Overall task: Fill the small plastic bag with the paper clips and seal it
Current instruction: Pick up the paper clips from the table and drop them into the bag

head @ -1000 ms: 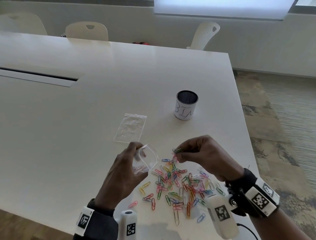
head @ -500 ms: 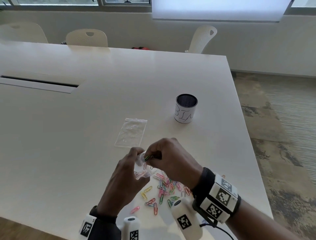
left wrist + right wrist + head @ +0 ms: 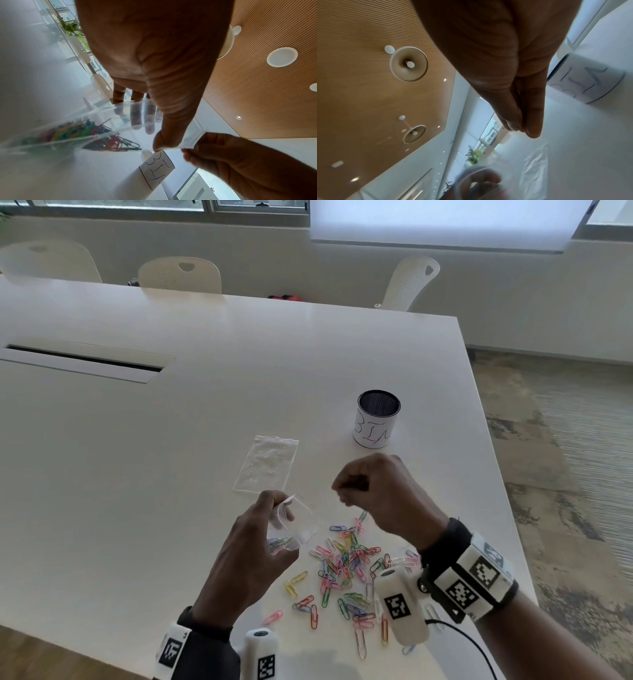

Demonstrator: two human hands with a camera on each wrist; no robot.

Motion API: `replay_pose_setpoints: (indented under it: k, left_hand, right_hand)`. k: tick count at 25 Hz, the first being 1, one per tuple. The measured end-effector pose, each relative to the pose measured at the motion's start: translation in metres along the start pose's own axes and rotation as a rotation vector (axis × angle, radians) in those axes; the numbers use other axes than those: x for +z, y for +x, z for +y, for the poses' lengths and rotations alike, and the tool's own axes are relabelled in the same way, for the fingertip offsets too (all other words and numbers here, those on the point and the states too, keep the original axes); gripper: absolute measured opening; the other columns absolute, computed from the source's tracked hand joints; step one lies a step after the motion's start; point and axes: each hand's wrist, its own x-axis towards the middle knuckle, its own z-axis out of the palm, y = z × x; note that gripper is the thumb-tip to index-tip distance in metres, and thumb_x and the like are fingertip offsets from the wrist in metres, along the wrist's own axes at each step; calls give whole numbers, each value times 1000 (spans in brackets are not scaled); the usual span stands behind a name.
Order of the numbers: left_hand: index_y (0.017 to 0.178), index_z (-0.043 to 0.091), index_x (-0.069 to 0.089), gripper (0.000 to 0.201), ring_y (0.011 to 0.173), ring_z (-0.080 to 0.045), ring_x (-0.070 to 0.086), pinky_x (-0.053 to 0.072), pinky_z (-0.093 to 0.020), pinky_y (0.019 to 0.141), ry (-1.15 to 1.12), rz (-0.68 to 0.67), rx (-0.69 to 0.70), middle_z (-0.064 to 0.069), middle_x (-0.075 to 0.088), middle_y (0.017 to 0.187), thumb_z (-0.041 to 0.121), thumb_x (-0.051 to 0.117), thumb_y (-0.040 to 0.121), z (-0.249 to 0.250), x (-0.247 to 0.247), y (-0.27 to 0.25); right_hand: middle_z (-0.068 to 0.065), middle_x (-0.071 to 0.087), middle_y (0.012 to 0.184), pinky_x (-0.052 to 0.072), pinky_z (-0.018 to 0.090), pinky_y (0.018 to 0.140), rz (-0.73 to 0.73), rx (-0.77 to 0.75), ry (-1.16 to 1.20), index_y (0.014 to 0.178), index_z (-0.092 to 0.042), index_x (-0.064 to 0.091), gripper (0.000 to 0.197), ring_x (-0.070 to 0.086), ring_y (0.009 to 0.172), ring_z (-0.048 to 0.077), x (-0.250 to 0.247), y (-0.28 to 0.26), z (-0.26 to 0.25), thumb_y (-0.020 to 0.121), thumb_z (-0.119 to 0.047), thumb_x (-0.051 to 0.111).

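Clear, soft plastic forms the small zip bag (image 3: 295,522) that the left hand (image 3: 251,556) pinches at its mouth, thumb on the rim, holding it open above the white table (image 3: 137,474) near the front edge. A few coloured paper clips (image 3: 82,132) already sit inside. The right hand (image 3: 380,494) hovers just beside the mouth, fingertips pressed together; whether they carry a clip cannot be told. Filling looks barely begun: the loose pile of coloured paper clips (image 3: 346,570) lies by the front right corner, so another pickup seems next. A spare flat bag (image 3: 267,463) and a white-labelled mesh cup (image 3: 376,419) stand farther in; pale chairs (image 3: 180,273) line the far edge.
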Motion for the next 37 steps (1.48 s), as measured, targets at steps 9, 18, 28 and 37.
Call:
replay_pose_setpoints:
  k: [9,18,28,37]
  left_hand:
    - [120,44,48,59,104,-15,67,65,-42,82,-1,-26,-6,21,60,115,35,90,79,-2,1,1]
    - [119,42,49,57,102,-15,66,64,-42,83,1,-17,-19,21,60,116,27,89,82,-4,-1,2]
    - [119,48,47,62,99,-19,68,64,-38,79,14,-29,-5,23,59,115,28,91,81,-5,1,3]
    - [119,47,46,60,98,-21,69,66,-42,78,1,-37,-11,18,60,114,32,90,81,-9,4,3]
  right_hand:
    - [7,67,131,52,26,100,-181,78,-450,133,-9,68,32,66,116,21,19,-4,58,103,-7,60]
    - [0,61,133,54,28,96,-397,14,-415,131,-16,68,29,63,112,17,23,-21,37,106,-16,52]
    - [-2,51,140,49,32,106,-464,-69,-537,147,-37,53,65,53,124,17,27,-31,40,87,-41,79]
    - [1,66,115,59,26,91,-344,-161,-486,119,-20,73,23,68,99,13,35,-46,39,107,-24,54]
